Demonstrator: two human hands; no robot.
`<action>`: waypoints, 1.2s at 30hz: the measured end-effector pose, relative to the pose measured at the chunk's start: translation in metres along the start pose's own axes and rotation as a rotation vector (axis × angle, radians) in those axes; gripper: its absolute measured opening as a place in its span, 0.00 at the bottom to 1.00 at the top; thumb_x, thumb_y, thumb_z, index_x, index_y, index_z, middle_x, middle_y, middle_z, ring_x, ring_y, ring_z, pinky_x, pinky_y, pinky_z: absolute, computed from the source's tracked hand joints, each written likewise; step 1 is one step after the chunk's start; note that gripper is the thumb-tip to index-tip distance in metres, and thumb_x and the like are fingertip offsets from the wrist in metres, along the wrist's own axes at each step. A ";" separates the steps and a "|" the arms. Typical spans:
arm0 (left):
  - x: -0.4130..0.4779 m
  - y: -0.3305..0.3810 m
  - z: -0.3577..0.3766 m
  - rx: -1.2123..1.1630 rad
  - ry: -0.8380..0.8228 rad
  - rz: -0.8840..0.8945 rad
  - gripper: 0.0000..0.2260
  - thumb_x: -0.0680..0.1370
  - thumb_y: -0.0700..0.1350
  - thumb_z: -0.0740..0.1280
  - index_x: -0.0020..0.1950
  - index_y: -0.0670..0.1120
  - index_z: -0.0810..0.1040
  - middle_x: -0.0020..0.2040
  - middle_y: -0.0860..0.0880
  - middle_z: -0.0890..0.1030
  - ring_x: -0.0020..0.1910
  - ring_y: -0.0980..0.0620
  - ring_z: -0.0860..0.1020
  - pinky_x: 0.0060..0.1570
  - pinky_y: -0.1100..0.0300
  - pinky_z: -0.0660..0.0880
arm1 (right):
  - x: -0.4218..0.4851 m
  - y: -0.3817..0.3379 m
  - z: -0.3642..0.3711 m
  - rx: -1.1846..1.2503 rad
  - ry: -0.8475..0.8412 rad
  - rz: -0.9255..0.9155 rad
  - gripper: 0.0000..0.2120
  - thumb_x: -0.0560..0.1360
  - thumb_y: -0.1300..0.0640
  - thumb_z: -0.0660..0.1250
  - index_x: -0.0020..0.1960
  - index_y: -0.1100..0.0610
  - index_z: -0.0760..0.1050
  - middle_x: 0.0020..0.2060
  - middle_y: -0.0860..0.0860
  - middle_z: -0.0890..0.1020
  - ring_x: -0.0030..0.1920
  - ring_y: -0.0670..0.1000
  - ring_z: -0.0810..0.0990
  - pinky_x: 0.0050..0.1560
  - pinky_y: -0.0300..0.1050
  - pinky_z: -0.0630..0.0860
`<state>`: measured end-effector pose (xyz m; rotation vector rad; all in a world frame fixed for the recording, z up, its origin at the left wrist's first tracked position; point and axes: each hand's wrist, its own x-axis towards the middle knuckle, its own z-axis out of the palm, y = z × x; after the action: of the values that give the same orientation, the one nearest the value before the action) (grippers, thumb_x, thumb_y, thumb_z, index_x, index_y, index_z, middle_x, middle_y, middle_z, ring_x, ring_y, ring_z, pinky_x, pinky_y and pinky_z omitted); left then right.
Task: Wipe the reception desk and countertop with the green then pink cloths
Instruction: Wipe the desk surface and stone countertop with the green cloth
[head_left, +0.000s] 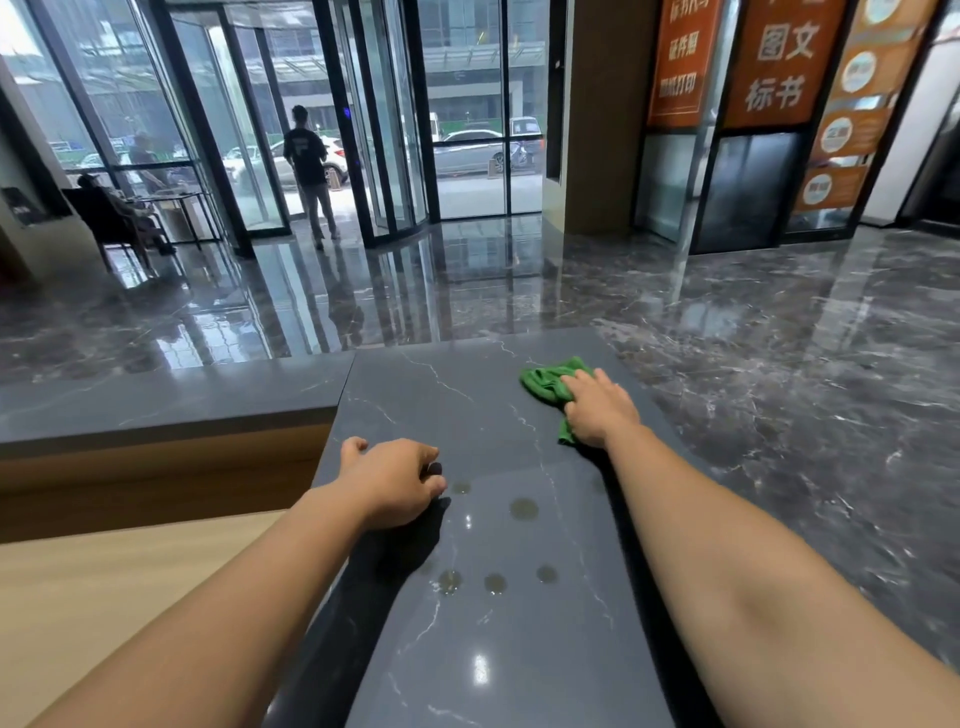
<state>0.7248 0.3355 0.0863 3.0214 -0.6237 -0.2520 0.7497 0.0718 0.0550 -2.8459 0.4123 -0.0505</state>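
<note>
driving this one remotely, quick note on where things stand. the green cloth (543, 384) is bunched up at the far right corner of the dark marble surface (415, 395), and my right hand (600, 410) is on top of it, palm down, fingers laid fairly flat over the fabric, pressing it rather than clutching it. a bit of cloth pokes out ahead of the fingertips and a bit trails under the heel of the palm.

my left hand (395, 480) sits by the left edge of the same surface, fingers loosely curled, holding nothing, just resting there.

what matters for the next stroke, i think: the round spots (523, 508) lie back toward me and to the left of the cloth, roughly between the two arms. the closest ones are just beside the left hand, but the cloth is under the right. the slab runs lengthwise away from me, so my guess is a pull straight back along it, drifting left, gets them.

no pink cloth anywhere in view, so that half looks a way off yet.
</note>
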 end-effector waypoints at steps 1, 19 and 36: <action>0.000 0.003 0.001 0.022 0.003 0.001 0.19 0.80 0.57 0.58 0.70 0.53 0.71 0.63 0.54 0.77 0.65 0.51 0.72 0.69 0.48 0.52 | 0.001 0.014 -0.003 -0.008 0.007 0.038 0.25 0.81 0.59 0.53 0.78 0.53 0.56 0.79 0.50 0.54 0.78 0.54 0.48 0.76 0.50 0.50; -0.002 -0.003 0.019 0.075 0.055 -0.026 0.26 0.75 0.67 0.60 0.65 0.52 0.75 0.63 0.53 0.78 0.64 0.51 0.74 0.69 0.47 0.51 | -0.050 -0.069 0.022 0.069 0.097 0.311 0.28 0.79 0.50 0.49 0.74 0.62 0.62 0.75 0.57 0.61 0.71 0.58 0.60 0.68 0.52 0.56; 0.003 -0.001 0.015 0.088 0.016 -0.011 0.24 0.74 0.67 0.61 0.61 0.53 0.77 0.54 0.54 0.81 0.60 0.50 0.76 0.71 0.44 0.46 | -0.058 -0.047 0.029 -0.065 0.112 -0.097 0.19 0.81 0.53 0.57 0.71 0.53 0.66 0.73 0.52 0.64 0.75 0.56 0.57 0.73 0.50 0.57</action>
<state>0.7254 0.3352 0.0706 3.1087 -0.6336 -0.2064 0.7095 0.1392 0.0394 -2.9349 0.3029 -0.2201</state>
